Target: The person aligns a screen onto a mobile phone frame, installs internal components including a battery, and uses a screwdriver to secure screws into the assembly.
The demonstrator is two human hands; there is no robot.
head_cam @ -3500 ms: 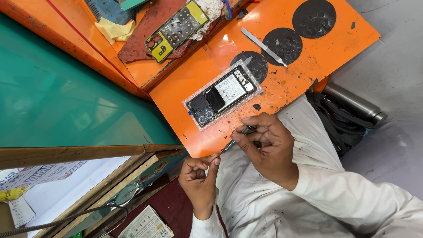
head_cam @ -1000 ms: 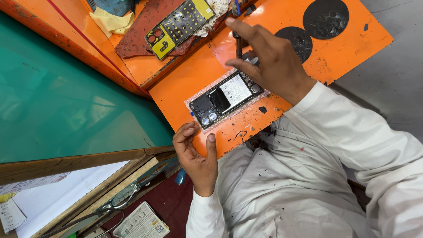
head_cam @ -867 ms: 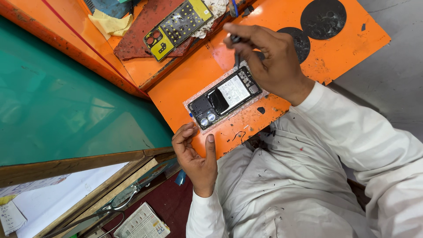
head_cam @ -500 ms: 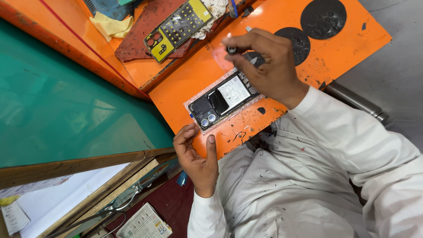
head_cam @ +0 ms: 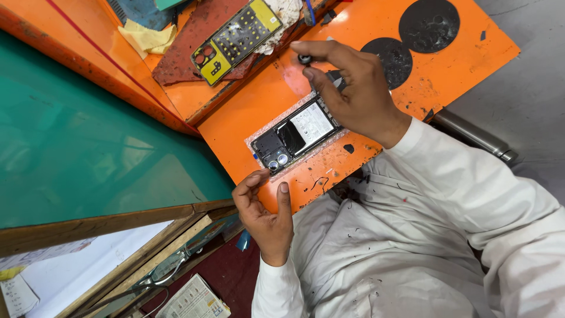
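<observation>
An opened phone with its back off lies on a bubble sheet on the orange work mat. My right hand hovers over the phone's upper end and pinches a thin tool with a round black cap between thumb and fingers; the tool's tip is hidden behind the hand. My left hand rests on the mat's near edge, its thumb and index finger just below the phone's camera lenses, holding nothing.
A yellow phone frame lies on a rust-red pad with a yellow cloth beside it. Black round patches mark the mat. A green surface spreads left. A metal cylinder sits right; metal pliers and papers lie below.
My right hand left my lap, reached to the far side of the mat, took up the tool and drew it back over the phone. My left hand came up onto the mat's edge.
</observation>
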